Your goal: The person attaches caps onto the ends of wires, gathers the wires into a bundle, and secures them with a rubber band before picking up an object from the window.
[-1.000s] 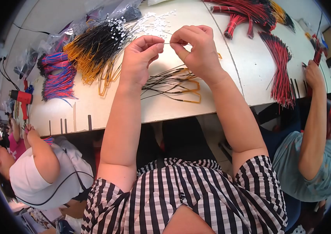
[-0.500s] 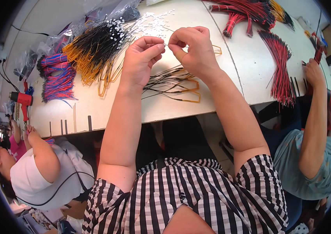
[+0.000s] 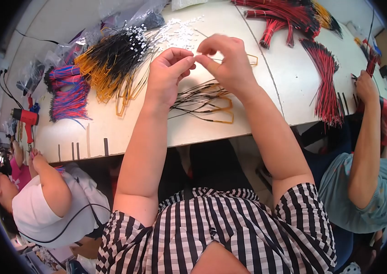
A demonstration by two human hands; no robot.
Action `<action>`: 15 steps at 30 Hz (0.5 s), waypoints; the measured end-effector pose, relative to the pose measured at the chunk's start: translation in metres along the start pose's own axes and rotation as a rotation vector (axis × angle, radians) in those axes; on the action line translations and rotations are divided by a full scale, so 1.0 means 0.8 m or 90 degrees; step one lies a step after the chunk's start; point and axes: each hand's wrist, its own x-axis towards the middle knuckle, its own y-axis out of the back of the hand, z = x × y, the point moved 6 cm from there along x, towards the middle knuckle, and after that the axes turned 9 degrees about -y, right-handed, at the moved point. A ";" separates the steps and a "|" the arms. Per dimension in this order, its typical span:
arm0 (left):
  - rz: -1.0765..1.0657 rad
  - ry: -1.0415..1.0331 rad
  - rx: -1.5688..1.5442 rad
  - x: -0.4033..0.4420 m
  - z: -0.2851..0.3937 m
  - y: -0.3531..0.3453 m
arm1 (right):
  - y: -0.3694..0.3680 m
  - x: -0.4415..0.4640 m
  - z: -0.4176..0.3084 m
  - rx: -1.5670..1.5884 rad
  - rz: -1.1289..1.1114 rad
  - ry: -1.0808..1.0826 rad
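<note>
My left hand (image 3: 168, 75) is closed, its thumb and index fingertip pinched together above the table. They hold a thin black wire, and any tiny part at its tip is hidden. The wire's yellow looped end (image 3: 252, 60) sticks out to the right, past my right hand (image 3: 227, 64). That hand's thumb reaches my left fingertips, while its raised index finger is smeared by motion. Below both hands lie several black wires with yellow ends (image 3: 223, 121). Small white connectors (image 3: 182, 34) are scattered just beyond my hands.
A large pile of black-and-yellow wires (image 3: 106, 64) lies left, beside red-blue wire bundles (image 3: 68, 98). Red-black bundles (image 3: 323, 82) lie right. A red heat gun (image 3: 26, 116) stands at the far left. One co-worker (image 3: 56, 201) sits left, another (image 3: 353, 192) right.
My right index finger has lifted away from the thumb. Both hands have shifted slightly down toward me, still close together. The view has moved a little.
</note>
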 end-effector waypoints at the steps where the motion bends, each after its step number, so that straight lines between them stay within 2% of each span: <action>1: 0.005 0.001 0.006 0.001 0.000 0.001 | 0.006 0.003 0.005 0.067 0.027 -0.006; 4: 0.006 0.003 0.030 -0.001 0.001 0.000 | 0.013 0.004 0.022 -0.056 0.086 -0.038; 6: 0.002 0.004 0.031 0.000 0.001 0.000 | 0.002 0.006 0.039 -0.069 0.053 -0.082; 8: -0.003 0.005 0.028 0.000 -0.001 -0.002 | -0.004 0.009 0.055 0.058 0.021 -0.137; 9: -0.001 0.011 0.031 0.000 -0.002 -0.001 | -0.002 0.011 0.053 0.057 0.022 -0.135; 11: 0.004 0.016 0.035 0.000 -0.002 0.000 | -0.011 0.011 0.058 0.078 -0.073 -0.248; 15: 0.072 0.004 0.071 0.001 -0.002 0.011 | -0.006 0.008 0.035 0.082 -0.098 -0.176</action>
